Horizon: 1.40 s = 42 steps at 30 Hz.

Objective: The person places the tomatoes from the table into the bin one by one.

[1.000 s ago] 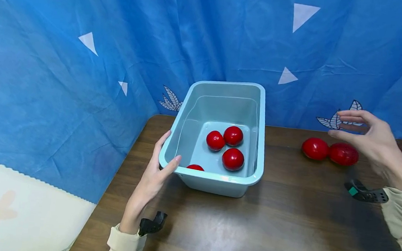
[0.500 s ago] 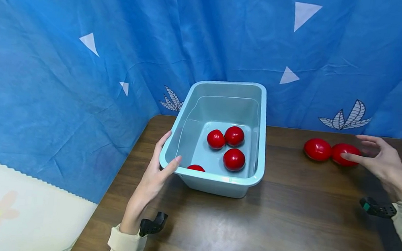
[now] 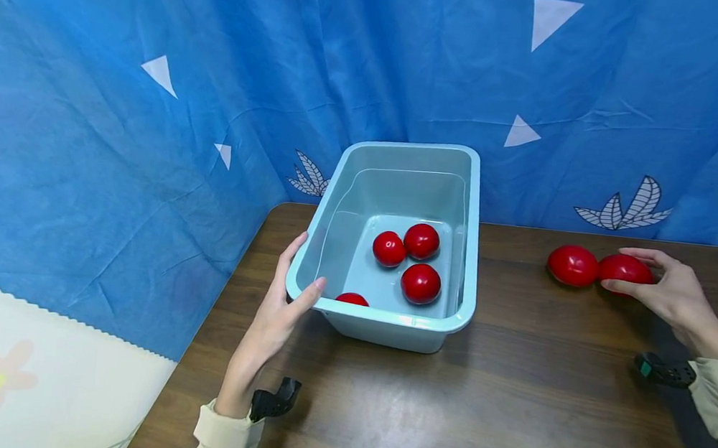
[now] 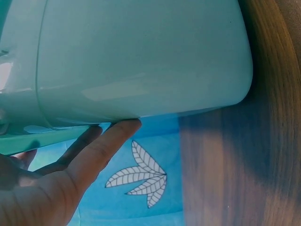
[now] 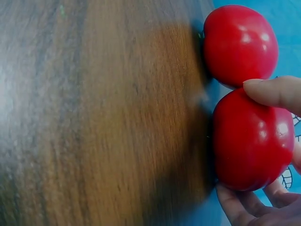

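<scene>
In the head view my left hand (image 3: pixel 276 306) grips the light-blue plastic bin (image 3: pixel 392 318) at its near left corner. Its thumb lies over the rim, and in the left wrist view its fingers (image 4: pixel 106 146) press the outer wall. Several glossy red tomatoes sit inside, among them one tomato (image 3: pixel 420 283) near the middle; another is partly hidden by the near rim. At the right, my right hand (image 3: pixel 677 294) holds a red tomato (image 5: pixel 251 141) between thumb and fingers. A second tomato (image 3: pixel 572 265) touches it on the left.
The bin stands on a dark brown wooden table (image 3: pixel 510 412). A blue patterned curtain (image 3: pixel 381 60) hangs behind the table and along its left side. At the lower left lies a white cloth (image 3: pixel 53 368) with a flower print.
My right hand has come down from above the two tomatoes and closed its thumb and fingers around the right one. My left hand keeps its grip on the bin.
</scene>
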### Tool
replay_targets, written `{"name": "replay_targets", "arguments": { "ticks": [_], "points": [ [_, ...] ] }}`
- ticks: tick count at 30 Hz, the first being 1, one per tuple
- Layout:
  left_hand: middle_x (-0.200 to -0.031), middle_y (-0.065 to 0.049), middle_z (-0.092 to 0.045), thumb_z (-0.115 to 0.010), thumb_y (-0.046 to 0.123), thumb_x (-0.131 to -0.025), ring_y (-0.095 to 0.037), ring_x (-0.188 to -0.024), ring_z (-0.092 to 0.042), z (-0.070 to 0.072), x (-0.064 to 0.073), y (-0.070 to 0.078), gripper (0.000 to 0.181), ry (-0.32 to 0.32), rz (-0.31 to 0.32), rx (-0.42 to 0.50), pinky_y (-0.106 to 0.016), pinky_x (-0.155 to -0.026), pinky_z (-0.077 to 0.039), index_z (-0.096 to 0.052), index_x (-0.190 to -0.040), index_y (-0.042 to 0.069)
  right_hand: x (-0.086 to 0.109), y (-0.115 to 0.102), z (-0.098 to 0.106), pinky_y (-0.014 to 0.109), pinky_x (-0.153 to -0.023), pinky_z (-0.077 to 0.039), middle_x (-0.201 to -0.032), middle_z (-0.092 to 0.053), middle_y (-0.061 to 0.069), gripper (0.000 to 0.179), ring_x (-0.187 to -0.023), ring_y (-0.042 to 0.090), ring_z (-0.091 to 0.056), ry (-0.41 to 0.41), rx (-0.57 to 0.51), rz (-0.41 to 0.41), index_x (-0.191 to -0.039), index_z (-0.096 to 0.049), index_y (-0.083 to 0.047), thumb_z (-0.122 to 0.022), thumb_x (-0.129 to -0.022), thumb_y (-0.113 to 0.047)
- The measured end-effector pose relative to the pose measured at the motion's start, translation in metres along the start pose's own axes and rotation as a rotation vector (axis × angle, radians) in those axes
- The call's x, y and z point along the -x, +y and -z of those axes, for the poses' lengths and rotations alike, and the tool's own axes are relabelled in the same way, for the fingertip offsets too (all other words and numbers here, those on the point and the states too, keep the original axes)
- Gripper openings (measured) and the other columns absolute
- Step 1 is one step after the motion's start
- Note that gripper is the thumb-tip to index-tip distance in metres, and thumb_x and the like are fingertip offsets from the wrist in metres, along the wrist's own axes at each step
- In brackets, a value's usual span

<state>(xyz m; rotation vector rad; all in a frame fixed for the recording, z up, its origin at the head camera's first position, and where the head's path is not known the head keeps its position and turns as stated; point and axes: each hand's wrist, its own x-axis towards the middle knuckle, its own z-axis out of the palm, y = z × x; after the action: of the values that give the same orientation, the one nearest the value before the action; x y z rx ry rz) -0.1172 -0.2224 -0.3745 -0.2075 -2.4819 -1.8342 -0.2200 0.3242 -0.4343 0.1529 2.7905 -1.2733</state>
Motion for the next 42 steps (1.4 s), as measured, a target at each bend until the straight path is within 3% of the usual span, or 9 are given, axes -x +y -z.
{"name": "replay_targets", "arguments": {
  "ticks": [4,10,14,17,22,26,30,34,42],
  "points": [
    [-0.163,-0.002,-0.029,-0.063,0.025,-0.103,-0.04,-0.143,-0.039,0.0,0.001,0.001,0.075,0.005,0.002,0.007,-0.061,-0.107,-0.047,-0.021,-0.164,0.036,0.001,-0.003,-0.001,0.044,-0.075,-0.048,-0.149,-0.028,0.046,0.07,-0.128,0.066,-0.027,0.009,-0.003,0.001,-0.154,-0.03,0.009,-0.068,-0.101,-0.016],
    [-0.163,-0.004,-0.029,-0.063,0.024,-0.103,-0.044,-0.144,-0.038,0.0,0.001,0.0,0.077,-0.006,-0.004,0.024,-0.06,-0.106,-0.048,-0.02,-0.165,0.034,0.004,-0.005,-0.002,0.015,-0.059,-0.04,-0.149,-0.029,0.046,0.069,-0.127,0.066,-0.03,0.047,-0.023,-0.015,-0.153,-0.032,0.011,-0.069,-0.1,-0.011],
    [-0.164,-0.005,-0.028,-0.063,0.023,-0.103,-0.044,-0.144,-0.037,0.0,0.001,0.0,0.077,-0.008,-0.005,0.02,-0.06,-0.107,-0.048,-0.02,-0.165,0.033,0.01,-0.011,-0.002,0.008,-0.057,-0.036,-0.152,-0.031,0.044,0.069,-0.128,0.062,-0.033,0.124,-0.041,-0.026,-0.155,-0.034,0.008,-0.07,-0.1,-0.013],
    [-0.164,-0.005,-0.028,-0.064,0.023,-0.103,-0.044,-0.144,-0.038,0.0,0.001,-0.001,0.077,-0.005,-0.007,0.017,-0.06,-0.107,-0.047,-0.02,-0.165,0.032,0.014,-0.026,0.002,0.007,-0.059,-0.037,-0.154,-0.035,0.04,0.071,-0.115,0.035,-0.046,0.201,-0.038,-0.013,-0.158,-0.035,0.004,-0.07,-0.1,-0.017],
    [-0.163,-0.005,-0.03,-0.063,0.023,-0.103,-0.044,-0.143,-0.039,0.001,0.002,-0.001,0.076,0.001,-0.008,0.022,-0.059,-0.107,-0.048,-0.02,-0.165,0.032,0.025,-0.067,0.008,0.003,-0.06,-0.041,-0.158,-0.038,0.031,0.072,-0.095,0.001,-0.039,0.267,-0.073,0.056,-0.161,-0.04,-0.011,-0.074,-0.098,-0.022],
    [-0.163,-0.005,-0.029,-0.063,0.024,-0.103,-0.042,-0.143,-0.038,0.001,0.002,0.0,0.076,-0.003,-0.005,0.021,-0.059,-0.107,-0.048,-0.02,-0.165,0.032,0.039,-0.1,0.009,0.003,-0.066,-0.045,-0.167,-0.033,0.01,0.071,-0.104,-0.001,-0.043,0.269,-0.161,0.116,-0.158,-0.047,-0.029,-0.079,-0.094,-0.027],
    [-0.163,-0.006,-0.029,-0.064,0.025,-0.103,-0.043,-0.144,-0.038,0.0,0.001,-0.001,0.076,0.0,0.001,0.015,-0.061,-0.108,-0.047,-0.021,-0.165,0.033,0.05,-0.136,0.007,0.005,-0.068,-0.048,-0.161,-0.04,-0.002,0.069,-0.113,0.004,-0.045,0.235,-0.236,0.194,-0.153,-0.053,-0.03,-0.083,-0.091,-0.021],
    [-0.164,-0.006,-0.029,-0.064,0.024,-0.103,-0.044,-0.143,-0.038,0.0,0.001,-0.002,0.077,-0.004,0.0,0.023,-0.062,-0.108,-0.046,-0.02,-0.165,0.032,0.058,-0.169,0.003,0.009,-0.069,-0.052,-0.143,-0.048,-0.005,0.07,-0.111,0.007,-0.052,0.192,-0.294,0.276,-0.149,-0.056,-0.028,-0.086,-0.088,-0.013],
    [-0.163,-0.004,-0.03,-0.064,0.023,-0.103,-0.041,-0.143,-0.04,-0.001,0.0,-0.001,0.077,-0.011,-0.005,0.048,-0.061,-0.107,-0.047,-0.02,-0.165,0.034,0.06,-0.227,-0.012,0.012,-0.08,-0.055,-0.151,-0.048,0.002,0.069,-0.128,0.023,-0.051,0.082,-0.412,0.427,-0.147,-0.059,-0.021,-0.085,-0.086,-0.002]
  ]
}}
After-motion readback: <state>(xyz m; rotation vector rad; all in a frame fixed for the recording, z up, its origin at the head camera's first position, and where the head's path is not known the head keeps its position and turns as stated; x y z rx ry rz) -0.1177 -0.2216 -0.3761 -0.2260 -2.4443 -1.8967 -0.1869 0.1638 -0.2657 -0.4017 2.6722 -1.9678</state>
